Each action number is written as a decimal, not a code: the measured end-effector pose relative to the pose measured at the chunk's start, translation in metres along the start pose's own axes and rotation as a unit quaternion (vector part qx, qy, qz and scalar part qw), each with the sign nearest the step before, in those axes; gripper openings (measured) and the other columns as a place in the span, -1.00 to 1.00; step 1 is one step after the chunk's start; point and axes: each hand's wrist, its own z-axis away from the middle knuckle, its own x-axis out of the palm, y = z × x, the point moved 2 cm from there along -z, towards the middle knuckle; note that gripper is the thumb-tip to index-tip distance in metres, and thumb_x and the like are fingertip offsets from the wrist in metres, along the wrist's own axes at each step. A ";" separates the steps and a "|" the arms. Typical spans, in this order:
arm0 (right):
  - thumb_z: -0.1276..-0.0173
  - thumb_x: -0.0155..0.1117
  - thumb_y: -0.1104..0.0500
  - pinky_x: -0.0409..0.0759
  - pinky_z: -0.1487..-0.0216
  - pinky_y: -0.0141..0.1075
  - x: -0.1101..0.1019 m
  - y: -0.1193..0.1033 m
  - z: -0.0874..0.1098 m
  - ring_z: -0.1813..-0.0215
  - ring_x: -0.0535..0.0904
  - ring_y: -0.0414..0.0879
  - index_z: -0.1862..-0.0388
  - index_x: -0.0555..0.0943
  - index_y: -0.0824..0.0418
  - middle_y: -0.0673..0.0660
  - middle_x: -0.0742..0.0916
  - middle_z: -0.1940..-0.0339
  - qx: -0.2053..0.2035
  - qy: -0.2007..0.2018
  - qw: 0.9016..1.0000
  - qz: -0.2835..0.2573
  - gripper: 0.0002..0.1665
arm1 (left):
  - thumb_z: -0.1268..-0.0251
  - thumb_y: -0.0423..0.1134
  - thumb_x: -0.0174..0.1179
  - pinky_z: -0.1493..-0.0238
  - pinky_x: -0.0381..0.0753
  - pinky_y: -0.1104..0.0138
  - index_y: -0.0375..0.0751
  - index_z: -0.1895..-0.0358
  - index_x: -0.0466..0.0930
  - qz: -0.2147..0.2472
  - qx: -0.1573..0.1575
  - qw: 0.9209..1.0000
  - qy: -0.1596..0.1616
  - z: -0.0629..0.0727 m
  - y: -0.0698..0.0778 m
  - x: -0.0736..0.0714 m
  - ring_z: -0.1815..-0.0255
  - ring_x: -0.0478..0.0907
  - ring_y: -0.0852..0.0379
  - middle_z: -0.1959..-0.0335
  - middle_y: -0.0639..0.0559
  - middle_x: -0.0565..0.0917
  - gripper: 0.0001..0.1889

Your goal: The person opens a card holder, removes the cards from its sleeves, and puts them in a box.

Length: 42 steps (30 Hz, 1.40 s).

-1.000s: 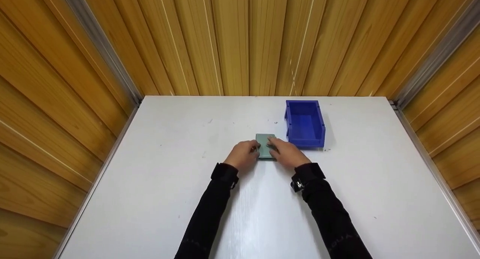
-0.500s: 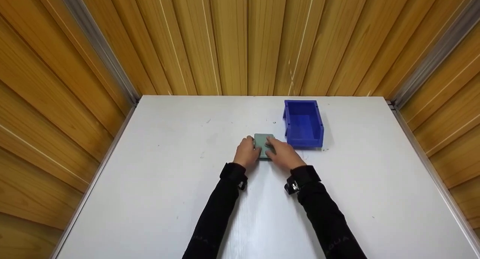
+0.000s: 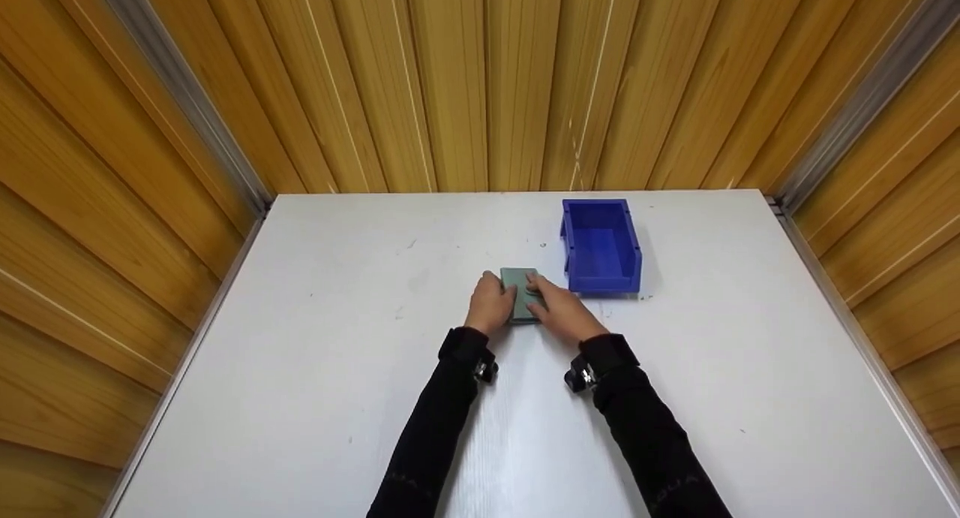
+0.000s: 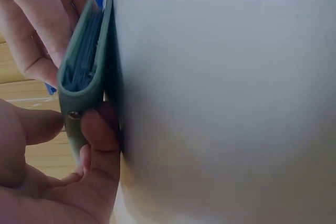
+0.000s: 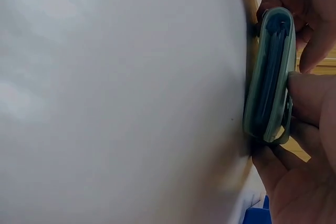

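Note:
A small green wallet (image 3: 520, 281), like a card holder, lies on the white table between both hands. Blue-tinted leaves show between its covers in the left wrist view. My left hand (image 3: 491, 304) pinches its rounded spine, thumb along the cover's left edge. From the other side my right hand (image 3: 566, 310) grips it, with thumb and finger on the upper cover. A short strap (image 5: 286, 121) stands slightly off the cover near the right fingers in the right wrist view. Parts of the left fingers are hidden behind the wallet.
A blue open-fronted bin (image 3: 601, 248) stands just behind and right of the right hand. The white table (image 3: 360, 338) reaches back to a wood-patterned wall (image 3: 450, 90), with similar panels at both sides.
My left hand has closed in on the wallet's spine, its thumb coming over the cover edge. The right hand keeps its place on the wallet. The head view has shifted slightly.

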 end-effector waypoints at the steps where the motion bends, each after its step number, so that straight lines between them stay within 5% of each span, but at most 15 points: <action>1: -0.61 0.16 0.15 0.28 -0.56 0.11 -0.001 0.000 0.000 -0.54 0.40 0.25 -0.63 0.21 0.27 0.26 0.59 -0.44 0.002 0.001 1.000 -0.002 -0.29 | -0.47 -0.26 0.16 0.09 0.55 0.11 -0.36 0.21 0.43 0.008 0.005 1.000 0.002 -0.001 0.001 0.000 0.26 0.47 0.00 0.31 -0.13 0.53 -0.81; 6: -0.62 0.15 0.12 0.29 -0.56 0.11 -0.006 0.000 0.001 -0.54 0.40 0.23 -0.58 0.30 0.22 0.25 0.60 -0.44 0.018 0.014 0.999 -0.026 -0.37 | -0.44 -0.29 0.19 0.06 0.56 0.11 -0.36 0.16 0.44 0.038 0.021 0.999 0.005 -0.002 0.006 -0.001 0.19 0.54 -0.06 0.26 -0.20 0.59 -0.82; 13: -0.62 0.15 0.13 0.37 -0.51 0.09 -0.002 -0.002 0.001 -0.51 0.44 0.22 -0.31 0.50 0.26 0.22 0.53 -0.52 0.016 0.041 0.998 -0.050 -0.61 | -0.42 -0.27 0.18 0.14 0.58 0.21 -0.31 0.11 0.41 0.064 -0.003 0.998 0.016 0.004 0.008 -0.002 0.23 0.58 0.02 0.23 -0.18 0.68 -0.81; 17: -0.55 0.26 0.15 0.53 -0.34 0.08 0.001 -0.005 0.002 -0.28 0.61 0.23 -0.24 0.58 0.28 0.27 0.69 -0.21 0.013 0.102 0.995 -0.013 -0.62 | -0.39 -0.27 0.20 0.25 0.53 0.27 -0.31 0.11 0.43 0.042 0.006 0.999 0.024 0.004 0.010 -0.003 0.33 0.52 0.08 0.33 -0.08 0.64 -0.80; 23: -0.53 0.26 0.13 0.61 0.02 0.09 0.006 -0.012 0.001 0.09 0.62 0.22 0.06 0.51 0.30 0.24 0.61 0.16 -0.003 0.163 0.984 0.073 -0.75 | -0.32 -0.27 0.26 0.28 0.55 0.25 -0.29 0.16 0.46 0.030 0.004 0.998 0.053 0.002 0.017 -0.006 0.36 0.54 0.08 0.35 -0.08 0.65 -0.79; 27: -0.60 0.13 0.09 0.59 0.17 0.14 0.010 -0.014 -0.002 0.24 0.64 0.30 0.21 0.45 0.30 0.28 0.63 0.35 0.023 0.156 0.984 0.085 -0.72 | -0.26 -0.29 0.28 0.31 0.55 0.26 -0.27 0.19 0.46 0.022 0.009 0.998 0.064 0.001 0.022 -0.007 0.37 0.55 0.08 0.37 -0.06 0.64 -0.80; 32: -0.67 -0.03 0.08 0.60 0.17 0.21 0.013 -0.012 -0.007 0.20 0.69 0.40 0.24 0.50 0.34 0.41 0.72 0.36 0.043 0.140 0.985 0.087 -0.63 | -0.21 -0.29 0.29 0.36 0.54 0.30 -0.26 0.21 0.45 0.020 0.018 0.998 0.064 0.001 0.027 -0.005 0.40 0.54 0.10 0.40 -0.03 0.62 -0.78; 42: -0.63 -0.01 0.19 0.62 0.16 0.22 0.008 -0.013 -0.013 0.21 0.70 0.42 0.30 0.57 0.38 0.43 0.75 0.34 0.035 0.129 0.985 0.111 -0.65 | -0.20 -0.31 0.29 0.33 0.50 0.28 -0.23 0.27 0.41 -0.005 0.048 0.996 0.069 -0.001 0.031 -0.003 0.38 0.47 0.13 0.41 0.01 0.54 -0.80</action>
